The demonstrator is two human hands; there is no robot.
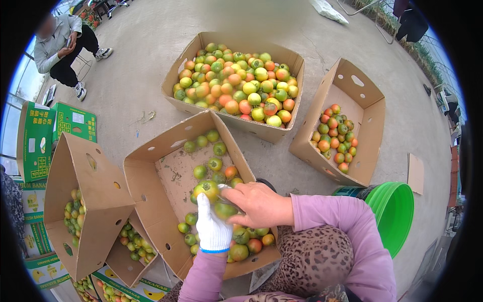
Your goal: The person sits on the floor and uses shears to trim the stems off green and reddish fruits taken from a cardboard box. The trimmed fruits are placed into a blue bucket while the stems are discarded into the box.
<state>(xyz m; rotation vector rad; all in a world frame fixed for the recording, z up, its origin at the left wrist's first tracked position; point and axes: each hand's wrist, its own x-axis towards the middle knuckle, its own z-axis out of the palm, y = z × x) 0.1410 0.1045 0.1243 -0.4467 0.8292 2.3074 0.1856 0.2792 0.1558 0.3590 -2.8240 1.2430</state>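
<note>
My left hand (213, 226), in a white knit glove with a blue cuff edge, holds a large green-yellow tomato (206, 190) with its thumb against it. Bare, my right hand (252, 202) reaches in from the right, its fingers close beside that tomato and over a second green tomato (225, 210). What the right fingers grip is hard to tell; something small and pale shows at their tips. Both hands are above an open cardboard box (145, 188) with loose green and reddish tomatoes and dry plant bits on its bottom.
Ahead stands a cardboard box (260, 132) full of tomatoes; a partly filled box (371, 113) is to the right. A green bucket (390, 219) lies tilted near my right elbow. More tomato boxes (102, 181) crowd the left. A seated person (60, 45) holds a phone at upper left.
</note>
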